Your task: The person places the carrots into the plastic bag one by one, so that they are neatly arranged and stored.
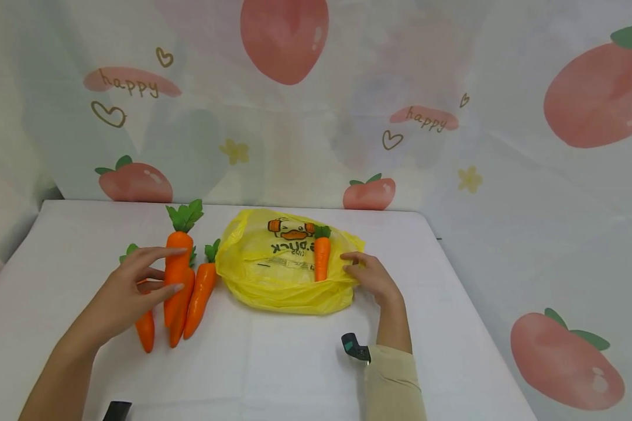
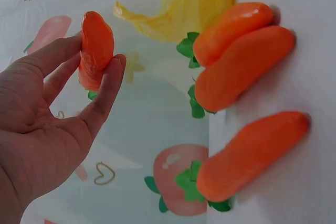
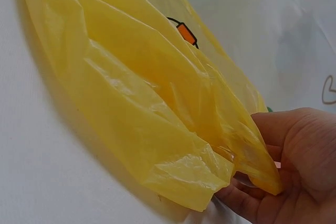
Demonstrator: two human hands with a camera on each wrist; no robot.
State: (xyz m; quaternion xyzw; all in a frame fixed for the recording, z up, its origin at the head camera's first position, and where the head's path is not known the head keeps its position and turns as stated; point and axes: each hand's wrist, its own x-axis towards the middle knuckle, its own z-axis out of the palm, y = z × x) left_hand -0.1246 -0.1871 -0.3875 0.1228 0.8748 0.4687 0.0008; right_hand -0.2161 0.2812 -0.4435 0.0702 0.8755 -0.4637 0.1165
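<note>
My left hand [image 1: 129, 283] pinches an orange carrot [image 1: 177, 254] with a green leafy top, holding it upright above the table. In the left wrist view, its thumb and fingertips press on both sides of the held carrot [image 2: 97, 45]. Close by, three more carrots [image 2: 252, 156] lie on the table. A yellow plastic bag [image 1: 253, 275] with a duck print lies at the table's middle with its mouth spread. One carrot [image 1: 322, 257] is in the bag, its lower tip hidden. My right hand [image 1: 374, 278] grips the bag's right edge between thumb and fingers, plainly seen in the right wrist view.
A white cloth covers the table [image 1: 295, 368]. Behind it hangs a curtain [image 1: 305, 128] printed with peaches, hearts and the word "happy". A small black device [image 1: 354, 348] sits at my right wrist.
</note>
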